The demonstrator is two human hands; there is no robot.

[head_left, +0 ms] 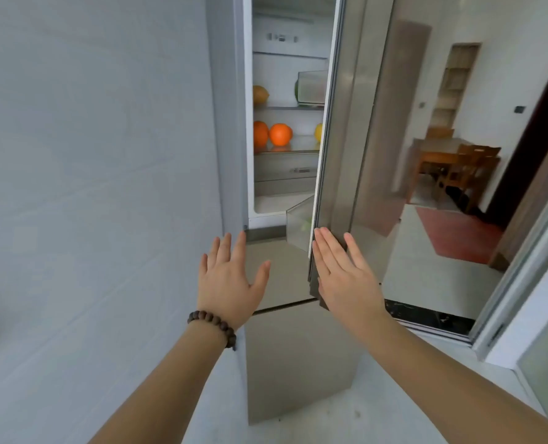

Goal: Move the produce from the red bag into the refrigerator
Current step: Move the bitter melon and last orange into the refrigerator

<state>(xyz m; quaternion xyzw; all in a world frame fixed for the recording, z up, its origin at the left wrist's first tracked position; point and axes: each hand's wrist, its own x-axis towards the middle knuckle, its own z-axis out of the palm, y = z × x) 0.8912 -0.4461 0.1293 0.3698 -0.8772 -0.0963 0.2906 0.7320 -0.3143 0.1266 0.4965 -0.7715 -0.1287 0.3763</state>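
The refrigerator [285, 347] stands ahead with its upper door [340, 139] partly ajar. Inside, two oranges [274, 134] and a yellow fruit [318, 132] sit on the lower shelf. A brownish-yellow fruit [260, 95] lies on the shelf above, beside something green [296, 89] behind a clear door bin. My right hand [343, 277] lies flat against the outer face of the door near its bottom corner. My left hand [231, 280] hovers with fingers spread in front of the fridge's left edge, holding nothing. The red bag is out of view.
A grey wall [90, 187] fills the left side. The shiny door reflects a wooden table and chairs. A sliding glass door frame [522, 299] runs along the right. A beaded bracelet [213, 325] circles my left wrist.
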